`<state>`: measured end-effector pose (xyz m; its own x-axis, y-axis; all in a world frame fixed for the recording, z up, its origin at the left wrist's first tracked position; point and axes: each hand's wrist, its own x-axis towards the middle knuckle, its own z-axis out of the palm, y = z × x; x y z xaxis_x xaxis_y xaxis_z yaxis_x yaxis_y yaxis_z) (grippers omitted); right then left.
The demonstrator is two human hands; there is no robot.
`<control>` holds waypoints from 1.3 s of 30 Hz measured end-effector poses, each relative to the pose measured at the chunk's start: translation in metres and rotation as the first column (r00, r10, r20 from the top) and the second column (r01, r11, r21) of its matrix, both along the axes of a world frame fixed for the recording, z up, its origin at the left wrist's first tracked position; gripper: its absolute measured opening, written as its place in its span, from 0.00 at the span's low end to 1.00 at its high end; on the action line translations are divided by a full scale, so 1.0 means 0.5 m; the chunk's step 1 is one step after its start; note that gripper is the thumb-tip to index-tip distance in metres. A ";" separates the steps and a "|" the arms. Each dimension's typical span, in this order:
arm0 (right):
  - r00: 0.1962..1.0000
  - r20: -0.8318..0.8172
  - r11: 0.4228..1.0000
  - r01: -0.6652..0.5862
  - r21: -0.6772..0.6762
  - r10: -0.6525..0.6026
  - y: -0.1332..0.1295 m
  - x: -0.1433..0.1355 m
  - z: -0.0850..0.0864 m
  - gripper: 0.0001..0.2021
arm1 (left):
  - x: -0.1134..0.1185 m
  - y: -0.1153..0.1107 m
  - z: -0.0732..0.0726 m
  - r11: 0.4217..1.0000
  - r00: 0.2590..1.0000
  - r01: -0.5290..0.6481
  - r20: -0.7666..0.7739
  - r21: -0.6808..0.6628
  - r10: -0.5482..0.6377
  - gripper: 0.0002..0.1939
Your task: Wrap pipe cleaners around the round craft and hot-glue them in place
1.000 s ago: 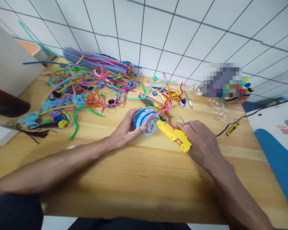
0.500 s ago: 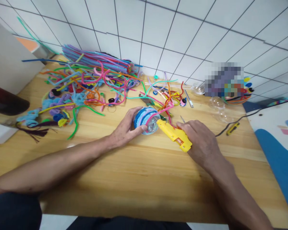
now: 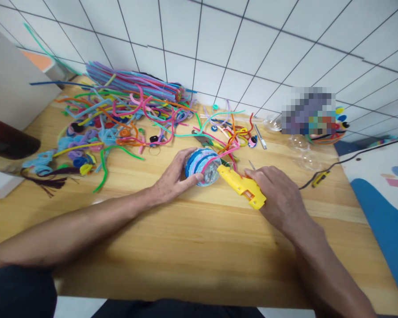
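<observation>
My left hand is closed around a rounded clear container wrapped in bands of blue, light blue and purple pipe cleaner. Its unwrapped clear end faces right. A pink pipe cleaner runs along the edge of the wrapping and sticks out to the right, its end loose. In my right hand is a yellow hot glue gun, its nozzle end close beside the clear end; whether they touch I cannot tell. A thin metal point shows beside my right fingers, its other end hidden.
Tangled pipe cleaners and a bundle lie at the back left against the tiled wall. Pliers, a slim knife, clear balls and a yellow cutter sit behind and right. A black cable crosses the right edge.
The glue gun has shifted very slightly right. The black cable at the right has moved up a little. My left hand and the wrapped container stay in place.
</observation>
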<state>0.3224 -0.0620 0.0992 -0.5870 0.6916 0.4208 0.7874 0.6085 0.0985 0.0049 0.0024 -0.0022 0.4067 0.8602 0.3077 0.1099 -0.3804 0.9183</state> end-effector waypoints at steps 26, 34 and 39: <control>0.997 -0.055 0.990 -0.068 -0.127 0.061 -0.009 -0.015 -0.005 0.15 | -0.002 -0.001 0.001 1.000 1.000 -0.002 -0.011 0.011 0.002 0.41; 0.998 -0.055 0.997 -0.007 -0.079 0.003 -0.002 0.003 -0.006 0.14 | -0.003 0.000 -0.003 1.000 1.000 0.001 -0.017 0.000 -0.001 0.41; 0.996 -0.060 0.990 -0.067 -0.123 0.060 -0.009 -0.011 -0.002 0.14 | -0.002 -0.001 -0.001 1.000 1.000 -0.012 -0.017 -0.007 0.012 0.42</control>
